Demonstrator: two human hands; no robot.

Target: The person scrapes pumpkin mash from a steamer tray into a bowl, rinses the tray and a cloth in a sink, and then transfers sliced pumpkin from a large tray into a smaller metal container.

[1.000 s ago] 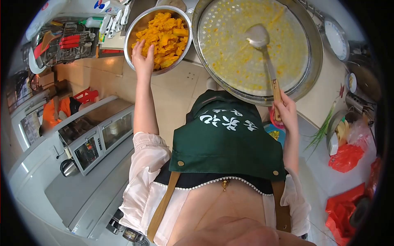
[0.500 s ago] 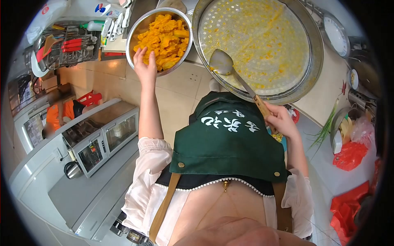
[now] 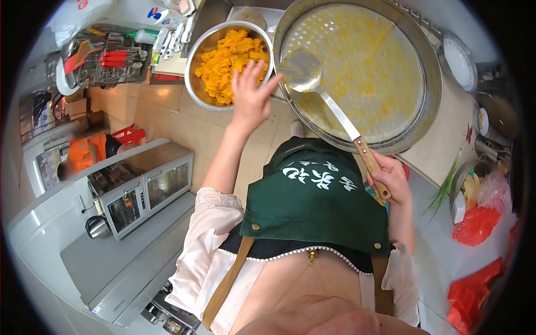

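Note:
My right hand [image 3: 392, 177] is wrapped round the wooden handle of a metal spatula [image 3: 341, 116]. The spatula's blade rests over the left side of a large round perforated steamer tray [image 3: 368, 72], which carries a pale liner with orange smears. A steel bowl [image 3: 195, 92] full of orange cooked chunks [image 3: 231, 64] stands left of the tray. My left hand [image 3: 252, 95] is over the bowl's lower right edge, fingers spread, holding nothing; whether it touches the bowl I cannot tell.
A rack of red-handled utensils [image 3: 114, 58] stands at the upper left. Green onions [image 3: 446, 184] lie on the right counter near a basin with red bags [image 3: 477, 223]. A person in orange [image 3: 86, 153] is far left, beyond a glass-doored cabinet [image 3: 167, 178].
My left hand has moved right, from the bowl's lower left edge to its right side. The spatula's blade has shifted slightly, and its handle has swung down and right with my right hand.

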